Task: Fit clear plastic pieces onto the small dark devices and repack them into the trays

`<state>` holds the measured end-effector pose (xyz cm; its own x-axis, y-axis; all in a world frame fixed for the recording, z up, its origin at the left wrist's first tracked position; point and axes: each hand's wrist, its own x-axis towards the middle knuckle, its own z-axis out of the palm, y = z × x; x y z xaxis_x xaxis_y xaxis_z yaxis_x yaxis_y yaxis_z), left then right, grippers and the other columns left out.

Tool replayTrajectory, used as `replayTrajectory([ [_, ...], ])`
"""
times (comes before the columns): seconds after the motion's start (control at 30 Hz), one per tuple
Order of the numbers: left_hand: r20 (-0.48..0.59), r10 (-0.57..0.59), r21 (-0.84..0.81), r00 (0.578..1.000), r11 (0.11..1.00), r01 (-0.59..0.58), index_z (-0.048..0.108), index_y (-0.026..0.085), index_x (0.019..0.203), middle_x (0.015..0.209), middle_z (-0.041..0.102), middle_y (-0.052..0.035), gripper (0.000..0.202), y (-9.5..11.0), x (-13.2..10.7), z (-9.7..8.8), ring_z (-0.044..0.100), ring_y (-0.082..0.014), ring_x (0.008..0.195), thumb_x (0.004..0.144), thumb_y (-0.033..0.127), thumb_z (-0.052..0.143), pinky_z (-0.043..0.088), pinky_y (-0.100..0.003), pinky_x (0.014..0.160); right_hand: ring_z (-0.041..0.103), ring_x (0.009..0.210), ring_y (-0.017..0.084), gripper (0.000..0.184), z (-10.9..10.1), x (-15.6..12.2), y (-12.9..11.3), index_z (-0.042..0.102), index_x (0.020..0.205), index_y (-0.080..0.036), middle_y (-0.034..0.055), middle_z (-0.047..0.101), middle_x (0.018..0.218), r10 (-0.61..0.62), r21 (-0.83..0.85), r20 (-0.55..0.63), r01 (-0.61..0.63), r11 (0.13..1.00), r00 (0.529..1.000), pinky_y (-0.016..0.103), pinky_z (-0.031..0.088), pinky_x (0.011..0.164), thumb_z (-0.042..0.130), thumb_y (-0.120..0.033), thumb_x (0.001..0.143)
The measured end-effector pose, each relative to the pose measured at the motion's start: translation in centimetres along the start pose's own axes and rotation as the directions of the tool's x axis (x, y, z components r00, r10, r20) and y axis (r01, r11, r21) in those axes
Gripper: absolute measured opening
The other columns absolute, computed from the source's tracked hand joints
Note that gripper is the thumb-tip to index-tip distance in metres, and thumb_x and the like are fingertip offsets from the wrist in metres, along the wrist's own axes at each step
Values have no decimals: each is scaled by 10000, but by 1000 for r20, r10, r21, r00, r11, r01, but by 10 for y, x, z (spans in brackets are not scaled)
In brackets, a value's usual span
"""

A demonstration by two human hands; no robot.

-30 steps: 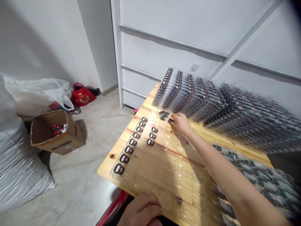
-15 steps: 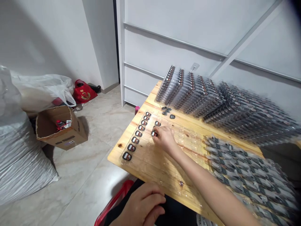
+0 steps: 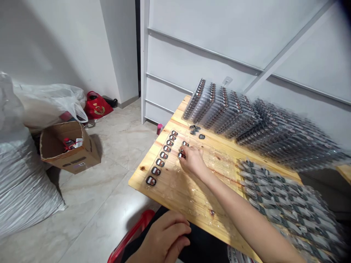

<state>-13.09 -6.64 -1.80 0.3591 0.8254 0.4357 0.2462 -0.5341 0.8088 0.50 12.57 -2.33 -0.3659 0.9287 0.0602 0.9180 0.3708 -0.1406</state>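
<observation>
On the clear tray (image 3: pixel 193 190), at its second row: moved right hand (image 3: pixel 192 159) over from the loose ones at the far end, about a second ago, down to the dark-rimmed piece (image 3: pixel 180 156) seated there. Fingertips right at that piece, apparently in contact; can't tell whether clamped on it or only touching, with own fingers blocking the view. Near-identical pose to half a second ago, so dwelling here, not passing through. Left behind: lone dark piece (image 3: pixel 202 136), under the fingers a second ago, now lying by itself just beside the loose cluster (image 3: pixel 194 129). Meaning, as a judgement: work shifted from loose supply to pieces already in the row; no added piece visible in that row. Can't confirm a full count, with part of it covered. Uncovered at its far end: one more piece (image 3: pixel 185 144). Unchanged: first row (image 3: pixel 163 155), eight along the tray's left side. Also unchanged: left hand (image 3: pixel 164 237) off the near edge of the table (image 3: pixel 139 178), fingers curled, nothing seen in it; can't tell about the palm side.
</observation>
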Motion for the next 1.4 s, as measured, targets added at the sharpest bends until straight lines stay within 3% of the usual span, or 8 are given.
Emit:
replayTrajectory([
  [0.37,-25,-194,-141,981,972,189,542,201,1029,1010,568,-55,242,-4,2,2,544,-125,932,810,106,498,466,-213,824,469,822,187,180,-6,2,5,568,860,-132,56,575,766,-72,2,7,72,997,997,283,225,748,508,-169,694],
  [0.5,-152,-580,-598,800,698,393,512,195,1106,1070,553,-82,268,-10,30,7,560,-166,961,844,240,479,482,-296,838,494,848,166,358,-37,-7,-1,546,1054,-151,26,587,819,-100,78,-5,100,992,995,271,274,804,524,-159,696],
  [0.6,-181,-705,-914,685,377,147,527,210,1092,1180,501,-71,306,-16,64,12,573,-184,963,806,316,549,483,-331,845,509,844,159,401,-62,-18,-8,532,1088,-151,21,591,840,-155,196,-31,158,968,987,270,319,829,547,-162,687],
  [0.7,-134,-685,-984,716,176,-16,543,196,1110,1166,531,-81,343,-19,91,15,579,-181,958,792,321,577,481,-318,848,515,860,167,427,-78,-28,-11,526,1103,-153,27,592,858,-200,247,-72,212,946,977,290,346,843,556,-163,677],
  [1.0,-135,-725,-991,675,114,-76,639,142,968,998,634,-83,266,-20,103,23,615,-136,855,721,238,666,512,-188,737,526,858,182,406,-81,-46,-11,553,1085,-146,48,602,860,-295,301,-187,341,891,937,315,371,843,563,-157,680],
  [1.1,-127,-751,-992,648,98,-81,655,139,910,927,654,-70,266,-22,103,22,632,-161,819,671,240,712,528,-220,733,535,883,144,297,-79,-29,13,584,1042,-179,31,595,945,-321,375,-112,339,863,941,253,395,821,567,-217,748],
  [1.23,-80,-786,-997,613,60,-54,658,145,902,915,656,-62,318,-20,103,20,640,-195,820,614,238,754,539,-227,715,530,933,154,224,-60,20,77,615,988,-136,64,591,1001,76,167,-81,-61,984,994,236,384,816,504,-143,794],
  [1.4,-25,-830,-1000,558,23,-11,663,144,896,909,660,-75,332,-17,103,22,646,-187,788,593,230,767,554,-229,680,531,866,159,222,-23,72,132,631,945,-103,80,607,923,145,60,-45,-142,988,988,209,358,742,552,-95,738],
])
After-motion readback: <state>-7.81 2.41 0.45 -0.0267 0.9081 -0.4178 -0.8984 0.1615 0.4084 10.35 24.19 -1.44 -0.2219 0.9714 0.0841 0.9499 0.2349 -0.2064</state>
